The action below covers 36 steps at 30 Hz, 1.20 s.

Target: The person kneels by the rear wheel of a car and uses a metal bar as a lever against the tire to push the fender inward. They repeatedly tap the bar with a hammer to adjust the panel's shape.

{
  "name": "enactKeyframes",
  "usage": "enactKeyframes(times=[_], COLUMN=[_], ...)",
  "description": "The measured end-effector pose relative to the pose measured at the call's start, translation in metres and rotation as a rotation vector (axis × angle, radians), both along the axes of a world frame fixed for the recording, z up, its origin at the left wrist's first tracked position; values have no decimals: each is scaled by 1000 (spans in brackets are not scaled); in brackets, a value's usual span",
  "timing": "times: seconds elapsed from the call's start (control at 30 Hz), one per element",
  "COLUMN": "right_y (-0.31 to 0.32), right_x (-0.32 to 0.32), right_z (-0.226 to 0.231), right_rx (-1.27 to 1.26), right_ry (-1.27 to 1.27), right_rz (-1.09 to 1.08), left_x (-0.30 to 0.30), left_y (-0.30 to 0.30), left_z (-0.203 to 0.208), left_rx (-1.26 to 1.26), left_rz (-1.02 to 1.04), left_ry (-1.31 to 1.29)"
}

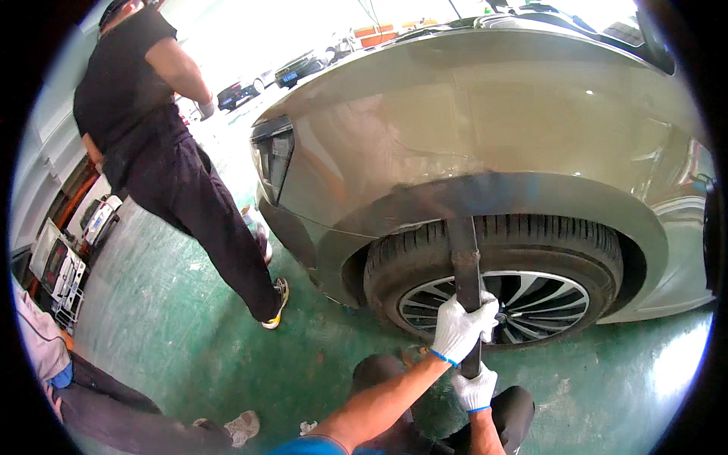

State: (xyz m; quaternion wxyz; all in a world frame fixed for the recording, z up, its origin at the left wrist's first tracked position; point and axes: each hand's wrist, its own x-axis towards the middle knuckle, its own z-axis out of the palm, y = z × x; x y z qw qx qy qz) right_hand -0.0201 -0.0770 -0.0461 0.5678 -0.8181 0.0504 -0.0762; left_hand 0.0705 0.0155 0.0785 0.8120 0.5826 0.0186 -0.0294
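Both my hands wear white gloves with blue cuffs and grip a long, dark metal bar (465, 262). My left hand (461, 327) wraps around its middle, in front of the wheel (523, 307). Lower down, my right hand (475, 390) closes on the bar near its bottom end. The bar stands nearly upright across the tyre (553, 236). Its upper end meets the wheel arch of a beige-grey car fender (425, 136), and I cannot tell how far it reaches behind the edge. Along the arch the paint looks dark and scuffed.
To the left stands a person in black (174, 167), close to the car's headlight (273, 159). Another person's legs (114, 402) show at lower left. White-and-black equipment (61, 265) lines the far left wall. The floor (174, 318) is green; my bent knees are below the wheel.
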Motion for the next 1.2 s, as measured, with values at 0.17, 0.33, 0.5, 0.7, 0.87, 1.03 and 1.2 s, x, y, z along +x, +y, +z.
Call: enactKeyframes(times=[0.17, 0.33, 0.5, 0.7, 0.87, 1.03, 1.2], right_y=[1, -2, -11, 11, 12, 5, -3], right_x=[-10, -15, -19, -21, -14, -10, -3], right_z=[13, 13, 15, 12, -1, 0, -3], right_rx=[-22, -23, -43, -136, -219, -268, -218], right_ry=[43, 31, 31, -77, -140, -141, -175], right_rz=[-7, -33, -14, -244, -277, -168, -89], left_x=[-4, -5, -9, -8, -6, -4, -4], left_y=[1, -4, -7, -8, -6, -6, -12], left_z=[11, 14, 16, 14, 15, 11, 7], left_rx=[-21, -24, -7, 7, -15, 8, 44], left_rz=[-25, 0, 50, 57, 45, 62, 113], left_ry=[32, 30, 13, 23, 40, 28, 20])
